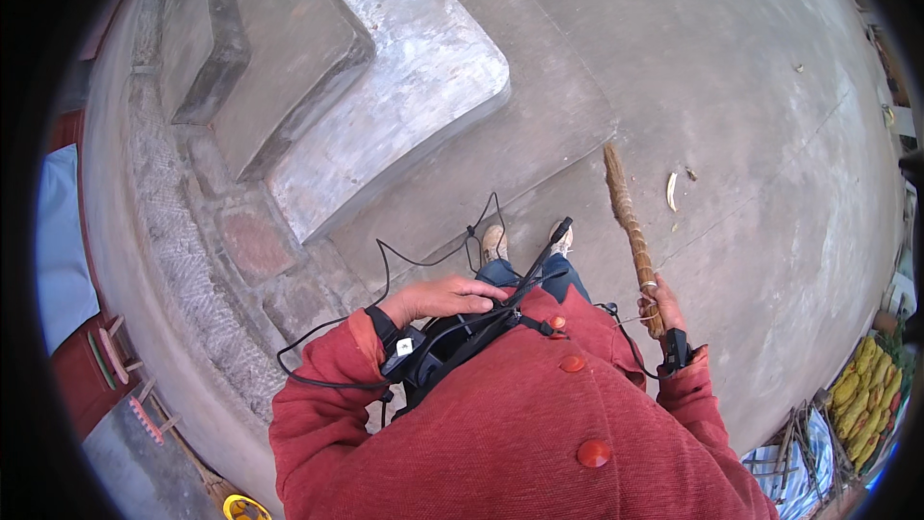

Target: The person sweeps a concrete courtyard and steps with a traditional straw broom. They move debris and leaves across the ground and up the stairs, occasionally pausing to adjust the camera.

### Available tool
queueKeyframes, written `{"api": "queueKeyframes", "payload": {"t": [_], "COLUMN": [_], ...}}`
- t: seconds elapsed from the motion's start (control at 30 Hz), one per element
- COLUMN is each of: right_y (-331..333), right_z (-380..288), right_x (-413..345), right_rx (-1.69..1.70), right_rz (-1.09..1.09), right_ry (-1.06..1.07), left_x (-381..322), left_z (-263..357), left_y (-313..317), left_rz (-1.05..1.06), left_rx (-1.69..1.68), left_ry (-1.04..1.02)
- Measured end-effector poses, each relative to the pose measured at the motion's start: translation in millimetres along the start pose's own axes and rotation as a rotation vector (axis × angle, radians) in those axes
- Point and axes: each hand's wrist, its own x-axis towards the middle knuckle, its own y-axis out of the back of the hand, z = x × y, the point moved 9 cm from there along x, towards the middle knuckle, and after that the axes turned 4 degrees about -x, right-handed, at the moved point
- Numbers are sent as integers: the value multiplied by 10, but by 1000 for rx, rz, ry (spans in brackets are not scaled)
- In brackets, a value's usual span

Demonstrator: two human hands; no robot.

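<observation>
My right hand (670, 307) is wrapped around the lower end of a short bound-straw hand broom (635, 238). The broom points away from me over the concrete floor, its frayed tip (612, 162) farthest out. Whether that tip touches the floor I cannot tell. At my waist, my left hand (444, 298) lies on a black pouch (451, 328) with black cables (530, 274) around it. Its fingertips are partly hidden among the cables, so a grip on anything there cannot be made out.
Concrete steps (404, 79) rise at the upper left. A pale curved scrap (672, 192) lies on the floor (736, 137) beyond the broom. Yellow filled net bags (866, 393) and sticks (787, 448) are at the lower right. A yellow container (245, 508) stands at the lower left.
</observation>
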Motion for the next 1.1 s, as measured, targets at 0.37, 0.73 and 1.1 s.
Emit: {"api": "queueKeyframes", "payload": {"t": [0.37, 0.73, 1.1], "right_y": [387, 346, -986], "right_z": [-247, -815, -1776], "right_x": [96, 259, 253], "right_rx": [-39, -160, -580], "right_rz": [-174, -229, -460], "right_ry": [-12, 74, 364], "left_x": [237, 112, -25], "left_z": [164, 67, -176], "left_y": [-372, -595, -768], "left_rz": [45, 237, 409], "left_rx": [30, -117, -159], "left_ry": [38, 80, -40]}}
